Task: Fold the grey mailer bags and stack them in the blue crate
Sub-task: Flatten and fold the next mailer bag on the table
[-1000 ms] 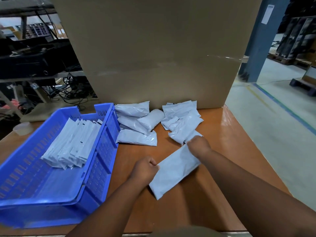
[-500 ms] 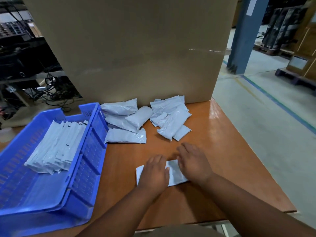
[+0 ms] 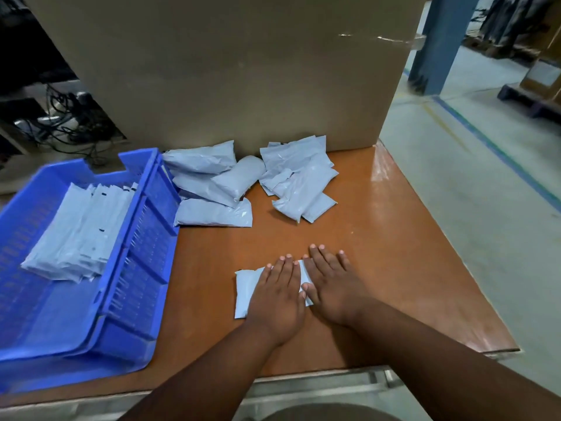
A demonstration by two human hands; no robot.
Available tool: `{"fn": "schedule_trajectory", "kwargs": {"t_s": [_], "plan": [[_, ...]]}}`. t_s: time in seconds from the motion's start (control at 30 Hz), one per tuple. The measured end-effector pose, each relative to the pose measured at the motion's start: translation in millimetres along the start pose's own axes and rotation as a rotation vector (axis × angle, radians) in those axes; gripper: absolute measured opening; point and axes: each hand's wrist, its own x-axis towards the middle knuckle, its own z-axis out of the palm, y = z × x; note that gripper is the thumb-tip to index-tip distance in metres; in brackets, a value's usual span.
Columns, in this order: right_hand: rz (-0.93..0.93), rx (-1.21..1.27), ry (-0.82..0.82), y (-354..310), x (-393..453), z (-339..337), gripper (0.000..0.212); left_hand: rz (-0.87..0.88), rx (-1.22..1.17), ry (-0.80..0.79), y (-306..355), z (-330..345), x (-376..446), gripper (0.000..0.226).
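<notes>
A folded grey plastic mailer bag (image 3: 247, 291) is pinned flat on the brown laminate worktop (image 3: 394, 253), near its front edge. It is pressed down by both hands laid side by side: the left hand (image 3: 277, 294) covers most of the bag, and the right hand (image 3: 332, 287) covers its right end, with only a sliver of grey seen between them. The fingers of both hands are straight and spread, palms down; nothing is pinched or curled around.

The step in hand is judged to be the creasing of a fold, so that the bag is flattened before it is stowed. The next move would call for the flattened bag to be gripped at an edge, lifted without the fold being let spring open, and carried left to the blue slotted plastic crate (image 3: 142, 238), where a row of folded grey bags (image 3: 79, 232) is already stacked.

Further back, two loose heaps of unfolded grey mailer bags (image 3: 255, 183) are left against a large brown cardboard box (image 3: 227, 71), so much of the task is judged outstanding.
</notes>
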Motion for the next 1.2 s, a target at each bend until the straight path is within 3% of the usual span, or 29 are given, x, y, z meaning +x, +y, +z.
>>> {"fn": "schedule_trajectory", "kwargs": {"t_s": [0.23,0.37,0.47,0.63,0.93,1.2], "plan": [[0.032,0.027,-0.080,-1.3,0.9,-12.8,0.072,-0.024,-0.007,-0.060,-2.5,-15.4,-2.0,0.072],[0.027,0.051,0.067,-14.6,10.1,-38.2,0.069,-0.155,0.037,0.046,-17.7,-38.0,-6.0,0.070],[-0.054,0.027,0.095,-39.2,29.6,-45.9,0.069,-0.235,0.000,0.006,-31.1,-48.4,-7.8,0.079],[-0.089,0.009,-0.027,-62.4,48.6,-15.5,0.070,-0.235,-0.056,-0.044,-48.8,-24.3,-22.6,0.080],[-0.081,-0.025,0.011,-60.7,47.8,3.8,0.071,-0.244,-0.040,-0.039,-52.7,-12.8,-25.0,0.072],[-0.090,-0.022,-0.102,-61.2,48.2,-6.9,0.070,-0.226,-0.061,-0.141,-54.3,-25.7,-23.2,0.069]]}}
